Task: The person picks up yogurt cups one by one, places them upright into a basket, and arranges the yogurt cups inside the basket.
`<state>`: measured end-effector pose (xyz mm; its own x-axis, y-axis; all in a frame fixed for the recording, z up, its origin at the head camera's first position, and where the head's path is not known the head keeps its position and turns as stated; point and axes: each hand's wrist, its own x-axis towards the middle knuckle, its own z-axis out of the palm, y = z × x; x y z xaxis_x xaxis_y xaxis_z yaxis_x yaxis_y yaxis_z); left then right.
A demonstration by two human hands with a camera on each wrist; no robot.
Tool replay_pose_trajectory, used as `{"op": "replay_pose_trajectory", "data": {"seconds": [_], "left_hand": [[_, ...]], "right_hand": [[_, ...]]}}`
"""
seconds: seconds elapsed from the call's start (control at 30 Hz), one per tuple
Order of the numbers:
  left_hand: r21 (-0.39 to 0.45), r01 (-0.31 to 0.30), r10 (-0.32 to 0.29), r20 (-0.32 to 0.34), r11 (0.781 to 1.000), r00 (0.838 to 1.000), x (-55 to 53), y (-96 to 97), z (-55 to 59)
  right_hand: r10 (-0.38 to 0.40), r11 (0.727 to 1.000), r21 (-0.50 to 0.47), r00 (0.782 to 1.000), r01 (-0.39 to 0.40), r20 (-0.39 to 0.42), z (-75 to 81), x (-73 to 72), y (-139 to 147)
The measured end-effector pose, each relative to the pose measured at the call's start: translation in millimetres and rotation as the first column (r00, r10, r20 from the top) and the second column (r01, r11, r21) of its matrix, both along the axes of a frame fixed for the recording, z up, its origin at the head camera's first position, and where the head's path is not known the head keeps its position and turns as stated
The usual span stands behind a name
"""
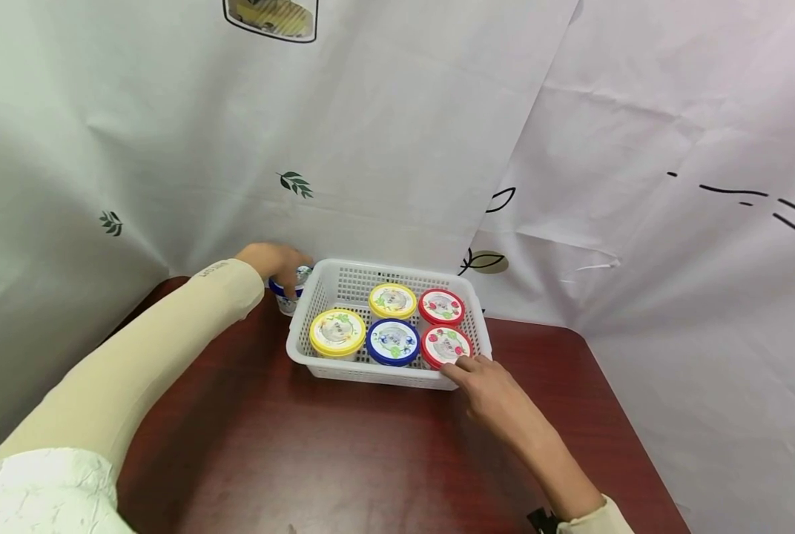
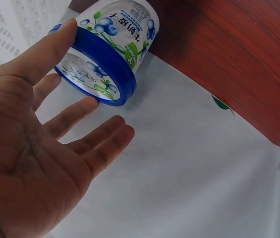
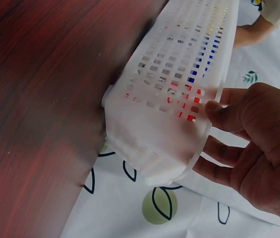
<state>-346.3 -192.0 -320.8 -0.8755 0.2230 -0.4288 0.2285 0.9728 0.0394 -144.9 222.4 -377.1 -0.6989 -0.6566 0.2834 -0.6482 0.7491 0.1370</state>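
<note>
Beyond the white plastic basket's left end stands a tub with a blue lid and blueberry print (image 2: 125, 25). My left hand (image 1: 274, 263) reaches over this tub, thumb and fingers spread about its lid (image 2: 98, 82); the left wrist view shows the ring and little fingers stretched out past it. At the front right corner, my right hand (image 1: 494, 389) pinches the rim of the basket (image 3: 150, 99), its thumb outside and fingers over the edge. Inside the basket sit two yellow-lidded tubs (image 1: 337, 331), one blue-lidded tub (image 1: 393, 341) and two red-lidded tubs (image 1: 441, 306).
A dark red wooden table (image 1: 344, 460) carries the basket near its back edge. Right behind it hangs a pale cloth (image 1: 397, 133) printed with leaves, which also covers both sides.
</note>
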Motion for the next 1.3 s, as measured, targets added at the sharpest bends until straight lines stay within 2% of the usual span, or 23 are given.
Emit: {"op": "replay_pose_trajectory", "data": {"seconds": [0.33,0.57,0.73,0.87,0.97,1.13,1.3], "left_hand": [[-0.001,0.001,-0.001,-0.012,1.0,1.0,4.3,-4.9,3.4],[0.012,-0.01,0.011,-0.029,1.0,1.0,7.7,-11.8,2.6],[-0.002,-0.001,0.001,-0.012,1.0,1.0,8.2,-14.2,1.3],[-0.016,-0.02,0.021,0.024,1.0,0.999,7.8,-15.5,-1.1],[0.003,-0.021,0.02,0.036,1.0,0.999,7.0,-16.9,-3.5],[0.067,0.029,-0.03,0.018,0.997,0.999,4.3,-19.4,-6.7],[0.1,-0.005,0.0,0.056,0.995,0.998,3.1,-21.8,-3.2]], "right_hand": [[-0.024,1.0,0.012,0.999,0.023,0.035,2.8,2.0,-1.3],[-0.021,1.0,0.015,1.0,0.02,0.017,2.7,2.2,-1.3],[-0.015,1.0,0.013,1.0,0.015,0.007,2.1,1.8,-1.0],[-0.011,1.0,0.012,1.0,0.011,0.007,1.4,1.5,-0.7],[-0.012,1.0,0.013,1.0,0.012,0.006,1.6,1.6,-0.8],[-0.013,1.0,0.015,1.0,0.013,0.001,2.5,2.1,-0.8],[-0.012,1.0,0.011,1.0,0.012,-0.001,1.0,1.9,0.3]]}}
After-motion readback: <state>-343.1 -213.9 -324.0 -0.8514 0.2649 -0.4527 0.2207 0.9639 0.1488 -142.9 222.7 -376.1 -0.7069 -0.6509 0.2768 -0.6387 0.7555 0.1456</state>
